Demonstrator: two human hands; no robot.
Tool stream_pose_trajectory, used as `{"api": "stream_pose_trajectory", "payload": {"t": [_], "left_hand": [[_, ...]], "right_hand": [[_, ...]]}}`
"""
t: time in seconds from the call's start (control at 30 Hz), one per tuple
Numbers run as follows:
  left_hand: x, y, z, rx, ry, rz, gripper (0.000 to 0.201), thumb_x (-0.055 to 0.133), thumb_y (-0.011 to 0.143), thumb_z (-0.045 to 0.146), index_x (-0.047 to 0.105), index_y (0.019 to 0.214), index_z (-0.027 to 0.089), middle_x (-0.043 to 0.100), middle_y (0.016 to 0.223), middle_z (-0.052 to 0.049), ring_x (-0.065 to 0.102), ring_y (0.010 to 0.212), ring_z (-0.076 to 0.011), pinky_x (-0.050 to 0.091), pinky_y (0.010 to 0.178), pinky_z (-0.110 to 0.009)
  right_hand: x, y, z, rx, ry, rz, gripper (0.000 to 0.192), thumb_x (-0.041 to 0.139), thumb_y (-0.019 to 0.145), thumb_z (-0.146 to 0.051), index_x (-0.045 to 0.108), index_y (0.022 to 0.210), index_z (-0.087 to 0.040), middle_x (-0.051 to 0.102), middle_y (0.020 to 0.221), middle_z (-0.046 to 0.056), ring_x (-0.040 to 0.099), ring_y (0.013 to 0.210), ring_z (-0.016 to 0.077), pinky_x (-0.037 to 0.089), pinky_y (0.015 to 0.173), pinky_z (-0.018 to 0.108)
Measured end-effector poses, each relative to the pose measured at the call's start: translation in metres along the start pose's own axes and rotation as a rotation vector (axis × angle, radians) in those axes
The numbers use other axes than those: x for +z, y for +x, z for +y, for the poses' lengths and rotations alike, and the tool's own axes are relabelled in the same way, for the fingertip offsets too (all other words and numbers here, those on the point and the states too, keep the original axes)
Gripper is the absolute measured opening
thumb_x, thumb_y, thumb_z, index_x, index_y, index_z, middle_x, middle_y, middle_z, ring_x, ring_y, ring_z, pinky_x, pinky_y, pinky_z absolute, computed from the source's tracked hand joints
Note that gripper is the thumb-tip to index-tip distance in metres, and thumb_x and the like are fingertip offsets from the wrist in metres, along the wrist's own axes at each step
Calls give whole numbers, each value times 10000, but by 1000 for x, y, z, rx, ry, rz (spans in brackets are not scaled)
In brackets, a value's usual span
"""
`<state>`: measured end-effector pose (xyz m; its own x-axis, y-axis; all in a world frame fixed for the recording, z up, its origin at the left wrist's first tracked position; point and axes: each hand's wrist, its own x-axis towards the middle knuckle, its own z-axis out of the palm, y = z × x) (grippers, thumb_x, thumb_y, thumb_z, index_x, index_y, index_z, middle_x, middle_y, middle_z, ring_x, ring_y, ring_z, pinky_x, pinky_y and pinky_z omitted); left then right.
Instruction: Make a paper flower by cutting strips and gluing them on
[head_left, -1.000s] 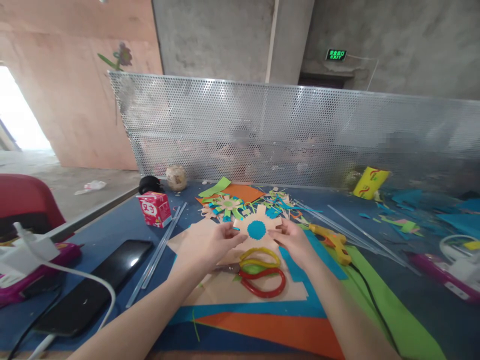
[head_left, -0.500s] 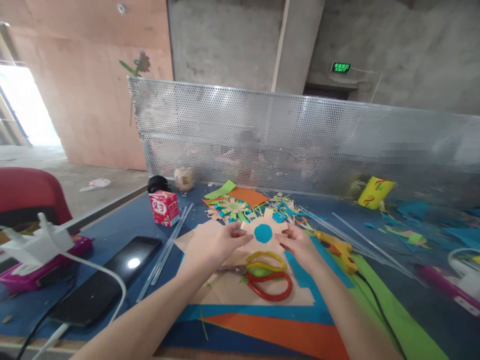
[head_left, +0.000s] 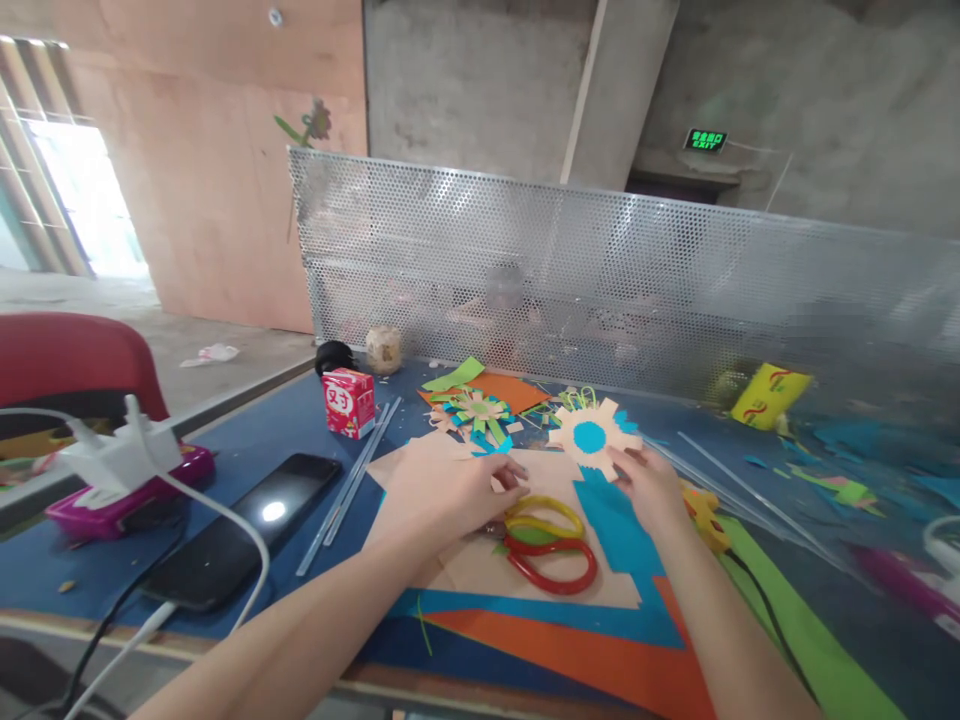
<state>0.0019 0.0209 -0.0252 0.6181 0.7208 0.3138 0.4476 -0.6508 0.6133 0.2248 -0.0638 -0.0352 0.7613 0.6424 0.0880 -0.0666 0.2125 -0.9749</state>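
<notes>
My right hand pinches the lower right edge of a paper flower with pale peach petals and a round, scallop-edged blue centre. Over the peach paper sheet, my left hand has its fingers slightly curled and apart, with nothing visible in them. Just beneath it lie scissors with one yellow and one red handle; their blades are mostly hidden by the hand. Another paper flower, in peach, blue and green, rests behind my left hand among paper scraps.
Blue paper, orange paper and green paper lie around the peach sheet. A yellow glue gun with a cord sits at right. Clear sticks, a phone and a red box stand left. A perforated metal panel closes the back.
My right hand has carried the flower to the right and slightly up. My left hand has come off the flower and lowered toward the scissors. The camera view has shifted left.
</notes>
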Motion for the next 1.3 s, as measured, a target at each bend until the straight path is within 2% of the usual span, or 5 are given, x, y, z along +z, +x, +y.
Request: {"api": "stream_pose_trajectory", "payload": {"t": [0.43,0.87,1.03,1.13,1.3], "left_hand": [[3,3,-4,19,238,39,349,452,717,521,682,671,262,639,623,-58,577,739,-229,377,645,-278],[-3,37,-26,30,-422,601,216,467,770,365,559,792,171,544,620,12,491,535,-97,369,507,-196],[-9,49,-44,-21,-335,695,185,493,747,303,517,866,163,564,727,-12,544,645,-114,413,567,-209],[-13,51,-60,-14,-76,577,269,534,705,301,507,934,164,595,863,-44,569,731,-140,431,644,-244],[-16,47,-68,-45,374,-1,407,553,666,451,550,1002,221,654,876,-30,594,800,-214,419,662,-286]], "right_hand": [[0,9,14,22,-22,-15,366,764,433,-316,576,694,-142,573,627,-7,511,529,92,419,434,182],[-6,20,18,20,-31,99,342,744,424,-217,539,693,-172,576,591,-31,527,490,113,450,375,200],[-4,19,16,21,21,109,330,739,398,-197,519,644,-179,575,578,-30,544,509,127,490,408,224],[-4,17,13,17,51,92,311,733,399,-206,519,621,-171,586,596,-18,546,514,124,497,424,227],[-5,17,12,25,72,70,286,725,405,-205,530,610,-164,582,581,-13,542,516,123,494,423,225]]}}
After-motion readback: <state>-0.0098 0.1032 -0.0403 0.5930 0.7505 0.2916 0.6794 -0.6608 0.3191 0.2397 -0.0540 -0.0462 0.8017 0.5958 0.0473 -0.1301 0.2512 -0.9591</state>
